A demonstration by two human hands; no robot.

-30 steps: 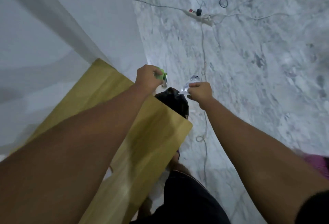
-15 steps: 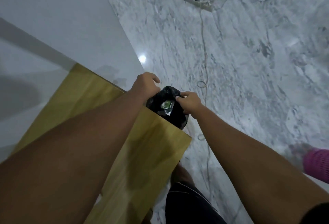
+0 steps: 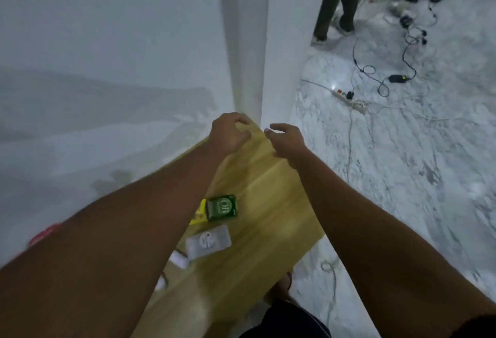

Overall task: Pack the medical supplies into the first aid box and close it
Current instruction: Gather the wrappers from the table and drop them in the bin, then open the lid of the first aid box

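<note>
A: Head view: both hands hovering empty over the wooden table (image 3: pixel 268 203), left hand (image 3: pixel 228 136) loosely curled, right hand (image 3: pixel 285 140) spread.

B: Supplies?

A: Green box (image 3: pixel 221 207), grey packet (image 3: pixel 208 241) lying nearer the person, unpacked. Probably reaching for one next.

B: First aid box?

A: Not showing; forearms covering items.

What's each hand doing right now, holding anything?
Left hand: fingers curled loosely, nothing in it.
Right hand: open, empty, above the wooden table.

Bare forearms, empty hands, dark shorts (image 3: pixel 290 321), dark right sleeve (image 3: pixel 477 328).
</note>
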